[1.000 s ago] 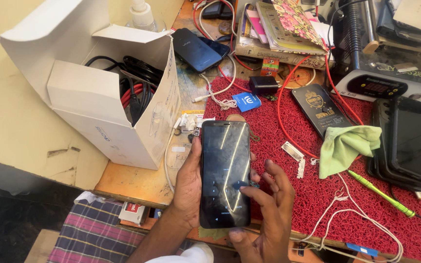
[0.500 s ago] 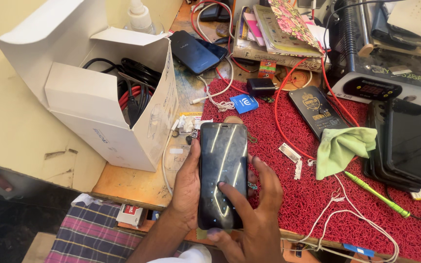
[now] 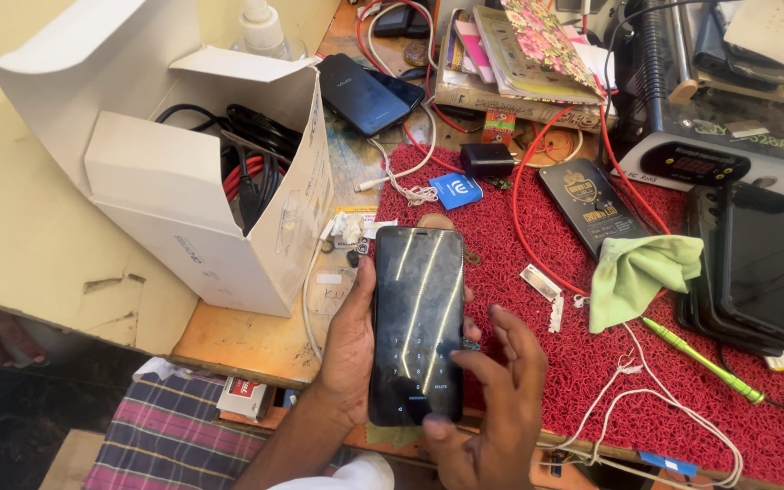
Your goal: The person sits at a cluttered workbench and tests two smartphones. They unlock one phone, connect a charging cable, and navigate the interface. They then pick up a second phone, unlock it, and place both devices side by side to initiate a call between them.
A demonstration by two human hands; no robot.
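Head view: black smartphone (image 3: pixel 416 325) gripped by left hand (image 3: pixel 348 349), keypad lit; right hand (image 3: pixel 492 399) spread, thumb pressed on keypad. Green cloth (image 3: pixel 639 274) right of smartphone, untouched.

hands (image 3: pixel 428 381): bare | forearms: bare | white garment (image 3: pixel 347 476) | plaid cloth (image 3: pixel 174 436)

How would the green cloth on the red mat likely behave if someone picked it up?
The green cloth lies crumpled in soft folds, so it would probably hang limp. It looks thin, so likely light. Its edge seems to rest by a red wire, which might snag.
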